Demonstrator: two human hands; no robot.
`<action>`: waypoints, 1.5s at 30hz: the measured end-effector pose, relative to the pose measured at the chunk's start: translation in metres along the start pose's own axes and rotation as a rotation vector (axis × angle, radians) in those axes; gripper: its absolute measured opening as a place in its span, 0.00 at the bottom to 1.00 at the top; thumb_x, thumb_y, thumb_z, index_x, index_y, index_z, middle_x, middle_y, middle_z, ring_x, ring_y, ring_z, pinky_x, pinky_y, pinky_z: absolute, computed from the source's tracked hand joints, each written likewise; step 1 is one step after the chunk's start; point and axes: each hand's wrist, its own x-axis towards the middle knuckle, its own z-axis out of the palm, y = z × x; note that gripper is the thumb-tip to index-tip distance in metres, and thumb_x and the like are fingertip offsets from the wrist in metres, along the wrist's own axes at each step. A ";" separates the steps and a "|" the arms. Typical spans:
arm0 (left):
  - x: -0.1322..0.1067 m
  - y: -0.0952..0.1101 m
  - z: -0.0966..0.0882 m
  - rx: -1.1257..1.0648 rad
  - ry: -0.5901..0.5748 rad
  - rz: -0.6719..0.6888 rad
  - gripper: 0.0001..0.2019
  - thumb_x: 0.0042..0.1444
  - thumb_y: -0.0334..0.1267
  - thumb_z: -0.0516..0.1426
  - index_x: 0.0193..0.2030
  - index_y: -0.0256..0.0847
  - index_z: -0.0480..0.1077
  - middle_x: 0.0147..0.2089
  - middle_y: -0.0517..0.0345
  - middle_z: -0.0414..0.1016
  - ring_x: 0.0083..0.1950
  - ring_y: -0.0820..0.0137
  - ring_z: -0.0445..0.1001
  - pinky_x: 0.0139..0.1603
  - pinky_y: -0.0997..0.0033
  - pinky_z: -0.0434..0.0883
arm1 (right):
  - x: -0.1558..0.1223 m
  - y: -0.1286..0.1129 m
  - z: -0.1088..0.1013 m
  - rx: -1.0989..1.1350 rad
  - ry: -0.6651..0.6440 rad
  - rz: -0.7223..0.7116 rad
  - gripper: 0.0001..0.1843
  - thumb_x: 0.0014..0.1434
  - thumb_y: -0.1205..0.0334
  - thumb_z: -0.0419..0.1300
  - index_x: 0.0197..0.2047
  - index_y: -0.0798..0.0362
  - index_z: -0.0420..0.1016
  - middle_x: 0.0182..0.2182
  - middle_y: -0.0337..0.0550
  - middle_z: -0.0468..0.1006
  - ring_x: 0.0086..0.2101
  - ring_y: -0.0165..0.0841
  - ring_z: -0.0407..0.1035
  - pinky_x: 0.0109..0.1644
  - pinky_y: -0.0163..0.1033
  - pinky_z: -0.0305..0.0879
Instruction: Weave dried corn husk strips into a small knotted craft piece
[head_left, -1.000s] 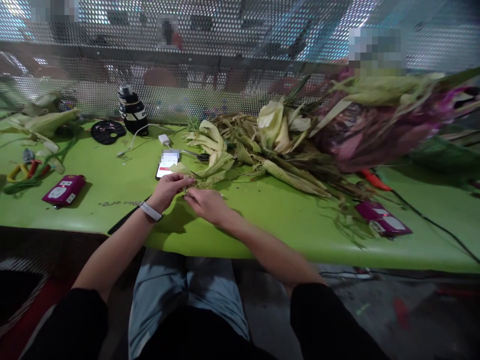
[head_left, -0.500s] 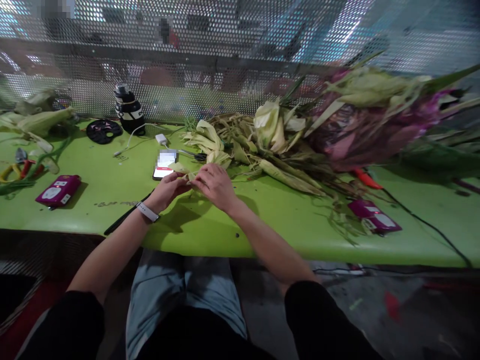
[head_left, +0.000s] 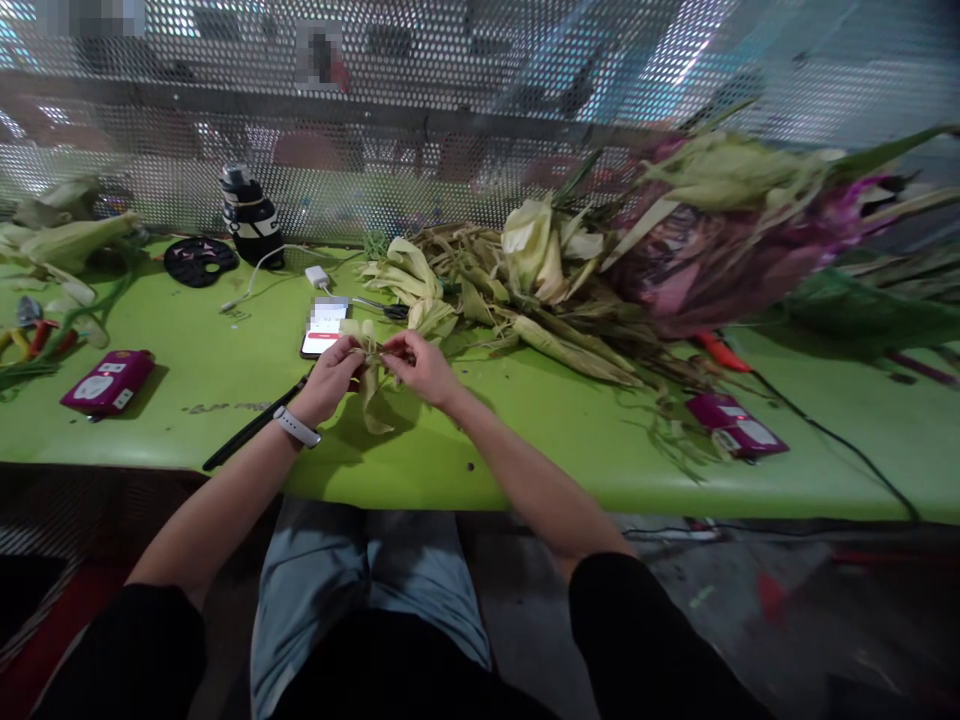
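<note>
Pale corn husk strips [head_left: 374, 400] are pinched between my two hands above the green table, with one strip hanging down toward its surface. My left hand [head_left: 330, 380], a white band on its wrist, is closed on the husk from the left. From the right, my right hand [head_left: 421, 368] grips the same piece with thumb and fingertips. Just behind the left hand lies a lit phone [head_left: 322, 335]. A heap of dried corn husks [head_left: 472, 275] spreads behind and to the right of my right hand.
On the green table [head_left: 570, 455] lie two purple boxes [head_left: 109, 383], a black strap [head_left: 247, 440] and pliers-like tools [head_left: 34, 335]. A black bottle [head_left: 253, 220] stands at the back. Right of the husk heap sits a pink bag [head_left: 690, 260]; a perforated metal screen [head_left: 420, 180] rises behind.
A husk strip now hangs down between my hands, where it was not visible before. My fingers have shifted slightly apart, and the view has moved a little to the right.
</note>
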 end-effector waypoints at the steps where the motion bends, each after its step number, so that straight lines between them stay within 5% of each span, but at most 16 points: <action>1: 0.001 -0.003 -0.001 0.045 -0.007 0.037 0.04 0.58 0.36 0.57 0.40 0.41 0.69 0.26 0.65 0.66 0.23 0.77 0.64 0.24 0.78 0.64 | 0.001 0.001 0.002 0.040 0.001 0.041 0.12 0.57 0.56 0.62 0.41 0.52 0.67 0.31 0.40 0.75 0.30 0.31 0.70 0.36 0.38 0.67; 9: 0.007 -0.008 -0.003 0.361 0.025 0.393 0.03 0.55 0.34 0.59 0.37 0.38 0.72 0.37 0.56 0.70 0.37 0.73 0.68 0.39 0.73 0.67 | -0.004 -0.008 0.010 0.072 0.096 0.060 0.18 0.56 0.48 0.63 0.40 0.50 0.64 0.21 0.31 0.66 0.21 0.26 0.58 0.25 0.33 0.53; 13: 0.002 -0.005 0.004 0.113 -0.094 0.195 0.04 0.58 0.37 0.58 0.38 0.39 0.69 0.32 0.60 0.67 0.31 0.76 0.65 0.34 0.75 0.66 | -0.001 -0.001 0.013 -0.002 0.156 0.001 0.15 0.59 0.48 0.60 0.37 0.50 0.66 0.19 0.31 0.64 0.20 0.25 0.55 0.24 0.33 0.51; 18: -0.005 -0.005 0.012 -0.080 -0.049 -0.011 0.07 0.59 0.40 0.58 0.40 0.41 0.66 0.29 0.63 0.65 0.27 0.76 0.64 0.28 0.77 0.64 | 0.002 0.008 0.019 0.099 0.132 -0.007 0.15 0.61 0.47 0.56 0.39 0.50 0.67 0.22 0.32 0.66 0.21 0.25 0.57 0.25 0.32 0.52; 23: -0.011 0.002 0.017 0.021 -0.062 0.001 0.04 0.60 0.37 0.56 0.37 0.40 0.68 0.25 0.65 0.62 0.23 0.78 0.58 0.23 0.78 0.58 | 0.001 0.005 0.021 0.082 0.122 0.036 0.13 0.60 0.51 0.56 0.43 0.49 0.68 0.19 0.30 0.64 0.19 0.25 0.54 0.24 0.32 0.50; 28: -0.010 0.002 0.016 -0.018 -0.148 0.010 0.05 0.59 0.37 0.59 0.38 0.39 0.69 0.27 0.64 0.64 0.25 0.79 0.60 0.25 0.80 0.61 | 0.002 -0.002 0.020 0.097 0.292 0.063 0.13 0.59 0.49 0.57 0.36 0.50 0.67 0.22 0.33 0.66 0.22 0.26 0.58 0.26 0.32 0.55; 35: -0.005 -0.005 0.010 -0.115 -0.248 -0.030 0.12 0.57 0.44 0.62 0.43 0.39 0.71 0.35 0.61 0.71 0.29 0.79 0.68 0.31 0.80 0.68 | 0.000 -0.002 0.027 0.451 0.308 0.293 0.25 0.59 0.37 0.54 0.25 0.49 0.58 0.17 0.33 0.61 0.17 0.24 0.53 0.18 0.32 0.51; 45: -0.010 0.003 0.014 -0.134 -0.193 -0.099 0.10 0.55 0.40 0.64 0.40 0.38 0.72 0.31 0.62 0.71 0.26 0.79 0.69 0.27 0.80 0.70 | 0.011 -0.005 -0.001 0.657 0.264 0.496 0.41 0.56 0.22 0.39 0.31 0.53 0.70 0.15 0.38 0.67 0.15 0.27 0.56 0.15 0.33 0.46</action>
